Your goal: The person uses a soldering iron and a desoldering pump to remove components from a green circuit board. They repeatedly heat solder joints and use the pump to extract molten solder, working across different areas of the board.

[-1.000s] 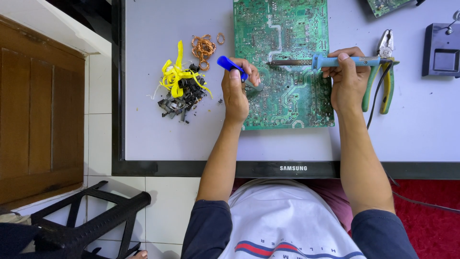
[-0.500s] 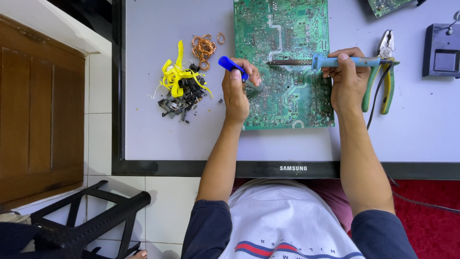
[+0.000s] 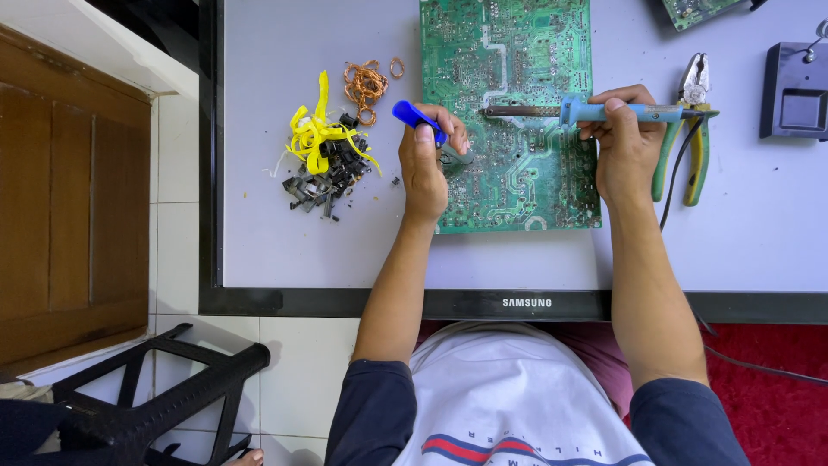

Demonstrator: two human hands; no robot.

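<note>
A green circuit board (image 3: 517,52) lies flat, solder side up, on a pale grey work surface (image 3: 259,233), directly ahead of the person, its long axis running away from them. The right hand (image 3: 625,142) is wrapped closed around the light blue handle of a soldering iron (image 3: 595,111), which lies crosswise over the board; its dark metal shaft points left, towards the other hand, and the tip sits above the board's middle. The left hand (image 3: 425,164) rests on the board's left edge with its fingers closed around a blue-handled tool (image 3: 416,117), the handle sticking up and to the left; its working end is hidden under the fingers. The two hands are near each other, the iron's tip just right of the left fingers. To the left of the board, well apart, sits a loose heap of yellow strips and small dark parts (image 3: 326,160), with coils of copper wire (image 3: 366,85) just beyond. To the right, touching the iron's handle end, lie green-handled pliers (image 3: 693,129), and farther right a dark square stand (image 3: 798,102). No containers are in view.
</note>
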